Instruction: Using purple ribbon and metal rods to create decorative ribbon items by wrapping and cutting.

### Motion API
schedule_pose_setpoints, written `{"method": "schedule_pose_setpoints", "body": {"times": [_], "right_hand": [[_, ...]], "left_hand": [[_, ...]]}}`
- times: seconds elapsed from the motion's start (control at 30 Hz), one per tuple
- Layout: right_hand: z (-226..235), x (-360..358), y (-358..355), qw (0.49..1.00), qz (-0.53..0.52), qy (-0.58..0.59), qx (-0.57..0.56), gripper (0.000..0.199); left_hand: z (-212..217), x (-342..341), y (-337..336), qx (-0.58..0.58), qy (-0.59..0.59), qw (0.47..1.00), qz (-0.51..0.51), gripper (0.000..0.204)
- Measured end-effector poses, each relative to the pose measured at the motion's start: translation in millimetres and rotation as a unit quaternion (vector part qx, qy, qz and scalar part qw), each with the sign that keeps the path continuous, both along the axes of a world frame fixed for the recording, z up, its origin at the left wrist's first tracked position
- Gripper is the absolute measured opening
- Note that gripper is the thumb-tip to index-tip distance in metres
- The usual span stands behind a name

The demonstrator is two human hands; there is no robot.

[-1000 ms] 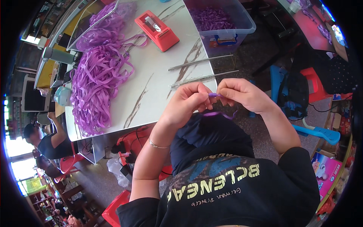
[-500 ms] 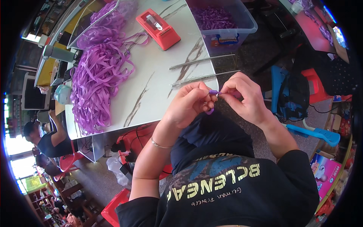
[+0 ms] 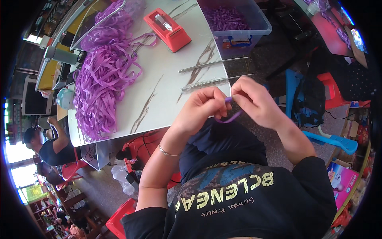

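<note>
My left hand (image 3: pixel 201 108) and my right hand (image 3: pixel 254 101) meet just off the near edge of the white marbled table (image 3: pixel 167 87). Both pinch one short purple ribbon (image 3: pixel 229 115), which loops down between the fingertips. Most of the ribbon is hidden inside the fingers. A large heap of purple ribbons (image 3: pixel 101 79) lies on the table's left side, well away from my hands.
A red tape dispenser (image 3: pixel 167 30) sits at the far middle. A clear plastic bin (image 3: pixel 234 20) holding purple ribbons stands at the far right. Two thin metal rods (image 3: pixel 215 81) lie near my hands. Another person (image 3: pixel 45 145) sits at lower left; red stools stand below.
Both hands have shifted slightly down and toward me, and the ribbon's loop now hangs lower between the fingertips.
</note>
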State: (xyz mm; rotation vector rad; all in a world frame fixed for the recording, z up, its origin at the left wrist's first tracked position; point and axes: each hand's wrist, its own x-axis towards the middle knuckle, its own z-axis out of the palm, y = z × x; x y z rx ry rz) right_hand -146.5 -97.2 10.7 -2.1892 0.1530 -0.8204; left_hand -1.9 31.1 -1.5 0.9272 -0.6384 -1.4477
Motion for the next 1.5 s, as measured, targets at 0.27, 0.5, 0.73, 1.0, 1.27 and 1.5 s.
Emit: {"method": "schedule_pose_setpoints", "body": {"times": [0.27,0.5,0.73,1.0,1.27,1.5], "right_hand": [[-11,-15,-16,0.671,0.241,0.255,0.653,0.017],[10,-21,-2,0.921,0.079,0.167,0.343,0.012],[11,-18,-6,0.977,0.021,0.159,0.144,0.01],[-3,-26,-25,0.711,0.215,0.199,0.639,0.019],[3,-35,-41,0.834,0.154,0.175,0.499,0.014],[-14,-54,-82,0.862,0.074,0.2,0.46,0.013]], "left_hand": [[-5,2,-3,-0.069,-0.146,0.987,-0.02,0.011],[-4,-4,-9,0.009,0.002,1.0,0.002,0.014],[-2,-4,-12,-0.038,-0.129,0.991,0.005,0.008],[6,-1,-21,-0.113,-0.212,0.97,-0.032,0.009],[3,1,-49,-0.141,-0.21,0.965,-0.076,0.01],[5,18,-88,-0.157,-0.502,0.85,-0.011,0.015]]}}
